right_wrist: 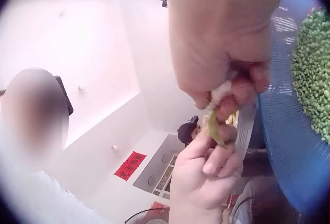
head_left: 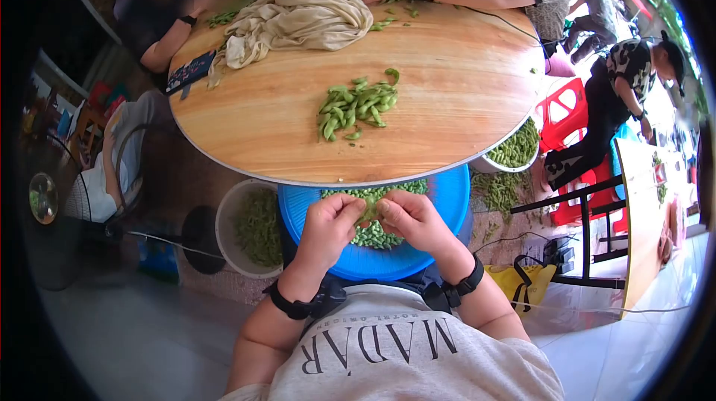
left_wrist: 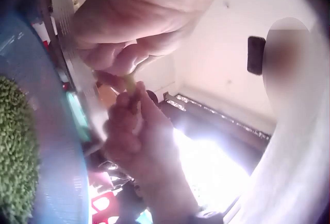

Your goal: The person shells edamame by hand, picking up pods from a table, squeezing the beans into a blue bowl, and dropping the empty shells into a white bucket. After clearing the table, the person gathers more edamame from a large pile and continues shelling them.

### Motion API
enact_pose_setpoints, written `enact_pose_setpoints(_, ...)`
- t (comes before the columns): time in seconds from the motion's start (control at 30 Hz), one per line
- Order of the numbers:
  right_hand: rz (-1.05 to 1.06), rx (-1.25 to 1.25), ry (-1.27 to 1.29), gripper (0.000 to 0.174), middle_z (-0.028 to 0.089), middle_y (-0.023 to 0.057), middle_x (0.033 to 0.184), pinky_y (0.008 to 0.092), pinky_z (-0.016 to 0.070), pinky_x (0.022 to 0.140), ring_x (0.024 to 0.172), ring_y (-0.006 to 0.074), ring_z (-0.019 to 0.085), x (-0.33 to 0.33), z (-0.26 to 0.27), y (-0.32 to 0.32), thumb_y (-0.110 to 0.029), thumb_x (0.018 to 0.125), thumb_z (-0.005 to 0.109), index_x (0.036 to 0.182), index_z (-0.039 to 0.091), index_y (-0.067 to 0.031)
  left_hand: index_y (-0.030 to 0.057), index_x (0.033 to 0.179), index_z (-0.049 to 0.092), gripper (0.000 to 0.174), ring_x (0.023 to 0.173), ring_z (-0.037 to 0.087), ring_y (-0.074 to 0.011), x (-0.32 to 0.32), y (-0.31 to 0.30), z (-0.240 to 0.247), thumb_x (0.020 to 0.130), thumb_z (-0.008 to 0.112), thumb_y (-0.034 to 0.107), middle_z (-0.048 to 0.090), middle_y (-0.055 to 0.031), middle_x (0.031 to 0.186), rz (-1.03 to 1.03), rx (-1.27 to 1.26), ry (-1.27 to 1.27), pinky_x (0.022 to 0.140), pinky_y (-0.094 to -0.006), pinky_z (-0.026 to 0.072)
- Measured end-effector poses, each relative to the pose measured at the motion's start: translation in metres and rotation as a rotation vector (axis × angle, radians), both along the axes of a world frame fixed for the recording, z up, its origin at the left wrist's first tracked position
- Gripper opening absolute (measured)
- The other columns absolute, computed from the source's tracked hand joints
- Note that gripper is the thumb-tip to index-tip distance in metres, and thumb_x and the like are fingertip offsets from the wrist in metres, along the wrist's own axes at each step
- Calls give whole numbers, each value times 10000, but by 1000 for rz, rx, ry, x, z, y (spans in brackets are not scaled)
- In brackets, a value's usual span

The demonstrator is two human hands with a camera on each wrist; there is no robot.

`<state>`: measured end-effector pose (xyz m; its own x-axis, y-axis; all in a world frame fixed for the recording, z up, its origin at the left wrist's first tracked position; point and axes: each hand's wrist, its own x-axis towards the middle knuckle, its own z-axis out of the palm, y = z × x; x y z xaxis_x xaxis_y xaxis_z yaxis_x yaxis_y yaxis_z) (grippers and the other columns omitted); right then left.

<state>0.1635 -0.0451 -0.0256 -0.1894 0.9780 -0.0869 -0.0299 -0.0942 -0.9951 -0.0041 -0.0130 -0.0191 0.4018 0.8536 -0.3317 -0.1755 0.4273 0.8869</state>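
Note:
Both hands meet over a blue basket (head_left: 298, 211) of shelled green beans (head_left: 377, 235). The left hand (head_left: 328, 226) and right hand (head_left: 418, 222) pinch a green pod (head_left: 368, 211) between thumbs and fingers. In the right wrist view the pod (right_wrist: 214, 128) shows between the right hand (right_wrist: 221, 44) above and the left hand (right_wrist: 203, 180) below. The left wrist view shows a bit of the pod (left_wrist: 130, 84) between the left hand (left_wrist: 144, 18) and right hand (left_wrist: 147, 141). A pile of pods (head_left: 358, 106) lies on the wooden table (head_left: 447, 95).
A white bucket (head_left: 227, 233) of pods stands left of the basket, another pod container (head_left: 514, 149) at the right. Crumpled cloth (head_left: 298, 9) lies on the table's far side, where other people's arms rest. A yellow bag (head_left: 522, 285) is on the floor at right.

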Motion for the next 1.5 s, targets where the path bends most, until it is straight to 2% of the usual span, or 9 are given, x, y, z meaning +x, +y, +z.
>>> enact_pose_setpoints(0.2, -200, 422, -484, 227, 572, 144, 712, 342, 451, 547, 607, 306, 567, -2, 8, -3, -194, 718, 703, 803, 600, -11, -27, 836, 590, 72, 601, 504, -43, -1, -13, -21, 820, 582, 43, 578, -8, 680, -26, 448, 428, 498, -201, 397)
enact_pose_setpoints(0.57, -10, 201, -246, 203, 611, 93, 712, 276, 449, 565, 644, 136, 575, 3, -4, -4, -185, 768, 679, 851, 622, -10, -9, 858, 568, 58, 481, 448, -58, -8, -17, 0, 845, 536, 37, 506, 0, 619, -195, 89, 172, 428, -194, 339)
enact_pose_setpoints(0.9, -113, 568, -349, 200, 537, 125, 662, 348, 420, 507, 568, 277, 542, 2, -21, -6, -190, 780, 652, 786, 587, -1, -26, 882, 567, 91, 421, 427, -51, -7, -18, -5, 862, 522, 51, 589, -74, 686, -184, 26, 201, 379, -177, 316)
enact_pose_setpoints(1.1, -46, 461, -372, 243, 512, 143, 625, 357, 416, 499, 565, 320, 520, -1, -13, -10, -200, 770, 647, 679, 547, 2, -36, 871, 571, 89, 421, 438, -60, -7, -22, -9, 842, 529, 37, 600, -99, 685, -123, 35, 170, 384, -176, 323)
enact_pose_setpoints(1.13, 49, 385, -365, 205, 538, 85, 636, 301, 414, 502, 559, 182, 533, 3, -18, -9, -192, 796, 638, 758, 587, 3, -36, 874, 569, 86, 429, 449, -64, -10, -22, -10, 837, 532, 33, 602, -103, 691, -126, 15, 140, 391, -176, 333)
enact_pose_setpoints(1.23, 79, -65, -89, 240, 526, 24, 598, 281, 403, 502, 562, 91, 487, 7, -18, -8, -217, 807, 622, 747, 581, 11, -37, 886, 559, 85, 461, 487, -80, -8, -24, -12, 823, 538, 16, 601, -112, 699, -100, -28, 104, 410, -176, 362)
enact_pose_setpoints(1.37, -121, -75, -48, 212, 521, 3, 587, 255, 427, 553, 608, 63, 481, 5, -33, -7, -207, 796, 617, 856, 628, -4, -43, 935, 515, 135, 502, 530, -101, -9, -23, -12, 804, 541, -22, 588, -108, 705, -82, 40, 124, 432, -187, 401)
enact_pose_setpoints(1.43, -152, 385, -429, 209, 585, 107, 711, 303, 462, 584, 608, 202, 564, 14, -37, -5, -178, 760, 634, 892, 638, -16, -41, 963, 484, 176, 508, 538, -108, -12, -23, -21, 796, 539, -45, 577, -102, 702, -24, 253, 253, 434, -198, 411)
enact_pose_setpoints(1.5, -265, 435, -734, 176, 582, 162, 681, 356, 465, 553, 623, 312, 573, 15, -21, -16, -140, 717, 649, 848, 636, -23, -24, 982, 462, 223, 517, 544, -108, -16, -25, -22, 781, 538, -81, 576, -94, 711, 35, 375, 416, 443, -223, 439)
